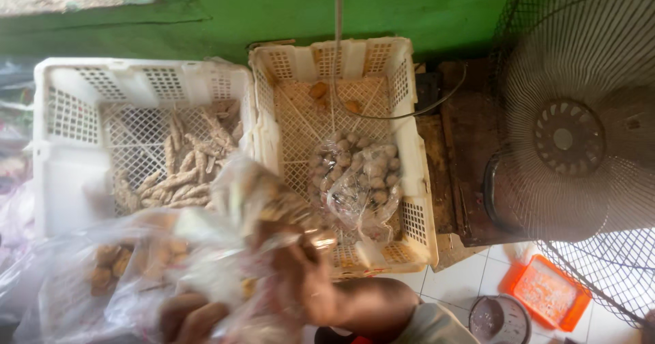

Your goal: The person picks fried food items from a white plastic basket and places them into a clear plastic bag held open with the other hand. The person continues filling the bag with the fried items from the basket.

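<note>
My right hand (310, 276) grips a clear plastic bag (256, 204) with pale brown snack pieces inside, held over the gap between two white crates; the bag and hand are blurred by motion. My left hand (191, 317) sits low at the bottom edge, its fingers under a large clear plastic bag (102, 269) holding round brown pieces. The left crate (68, 112) contains several long stick-shaped fried pieces (181, 167). The right crate (409, 146) holds a filled, closed bag of round pieces (358, 170) and a few loose pieces at its far end.
A standing fan (573, 139) fills the right side, its cord (382, 115) looping into the right crate. On the tiled floor lie an orange tray (546, 291) and a small round container (499, 320). A green wall (307, 10) runs behind the crates.
</note>
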`<state>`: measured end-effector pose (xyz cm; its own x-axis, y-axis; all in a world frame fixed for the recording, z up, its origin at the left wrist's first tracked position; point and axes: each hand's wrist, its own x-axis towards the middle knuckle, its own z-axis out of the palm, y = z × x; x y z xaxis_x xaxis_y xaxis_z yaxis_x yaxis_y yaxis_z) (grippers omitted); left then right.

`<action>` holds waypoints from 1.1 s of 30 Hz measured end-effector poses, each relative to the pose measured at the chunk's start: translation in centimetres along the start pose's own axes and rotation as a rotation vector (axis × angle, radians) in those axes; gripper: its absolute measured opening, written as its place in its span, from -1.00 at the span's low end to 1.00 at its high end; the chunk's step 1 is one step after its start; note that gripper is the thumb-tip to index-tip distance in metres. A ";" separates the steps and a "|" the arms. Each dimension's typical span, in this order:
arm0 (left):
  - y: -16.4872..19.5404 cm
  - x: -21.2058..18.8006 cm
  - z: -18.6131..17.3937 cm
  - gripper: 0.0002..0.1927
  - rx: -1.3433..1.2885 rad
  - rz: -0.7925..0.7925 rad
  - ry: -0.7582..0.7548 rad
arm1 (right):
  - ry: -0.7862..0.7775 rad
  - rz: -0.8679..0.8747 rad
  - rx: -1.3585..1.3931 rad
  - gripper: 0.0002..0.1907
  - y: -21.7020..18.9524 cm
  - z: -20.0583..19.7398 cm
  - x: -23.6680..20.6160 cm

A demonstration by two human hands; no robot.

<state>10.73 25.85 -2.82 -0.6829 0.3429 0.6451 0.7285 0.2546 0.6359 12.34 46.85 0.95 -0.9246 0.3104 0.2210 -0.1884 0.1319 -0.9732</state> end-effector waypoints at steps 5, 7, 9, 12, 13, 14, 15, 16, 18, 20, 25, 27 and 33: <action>3.2 2.1 9.0 -0.67 -0.098 0.002 -0.034 | 0.048 -0.213 -0.556 -0.91 4.0 -6.6 -0.4; 3.0 3.5 12.1 -0.61 -0.128 0.002 -0.061 | 0.104 0.104 -0.414 -0.82 6.5 -7.7 0.7; 2.7 4.3 14.0 -0.68 -0.119 -0.052 -0.143 | 0.206 0.471 -0.095 -0.77 9.1 -8.4 2.3; 2.0 5.2 14.9 -0.80 -0.001 -0.147 -0.320 | 0.211 0.641 -0.011 -0.73 12.0 -9.0 3.2; 1.8 5.5 14.8 -0.78 0.036 -0.166 -0.376 | 0.170 0.611 -0.097 -0.73 12.7 -9.1 3.3; 1.5 5.8 14.6 -0.80 0.044 -0.192 -0.347 | 0.245 0.657 0.173 -0.72 13.3 -9.0 3.5; 1.1 6.2 14.5 -0.83 0.055 -0.210 -0.314 | 0.316 0.691 0.447 -0.70 13.9 -8.7 3.8; 0.7 6.6 14.3 -0.86 0.069 -0.230 -0.282 | 0.382 0.724 0.725 -0.67 14.4 -8.6 4.1; -0.2 7.1 14.5 -0.83 0.048 -0.223 -0.183 | 0.349 0.579 0.420 -0.76 15.3 -8.8 5.2; -1.3 7.0 15.2 -0.79 0.002 -0.178 -0.124 | 0.360 0.504 0.447 -0.75 16.5 -9.2 5.9; -3.3 4.4 16.4 -0.99 0.058 -0.005 -0.578 | 0.013 0.048 0.217 -0.87 19.7 -10.3 3.6; -3.5 2.7 15.4 -0.78 0.042 0.000 -0.675 | -0.218 -0.208 0.046 -0.91 20.4 -9.9 2.1; -3.1 -0.6 13.0 -0.63 0.044 -0.267 -0.786 | -0.591 0.327 -0.080 -0.84 17.8 -9.7 2.2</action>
<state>9.55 36.63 -10.68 -0.6083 0.7934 -0.0202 0.5597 0.4469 0.6978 10.13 58.97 -15.26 -0.9598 -0.2173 -0.1777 0.1356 0.1955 -0.9713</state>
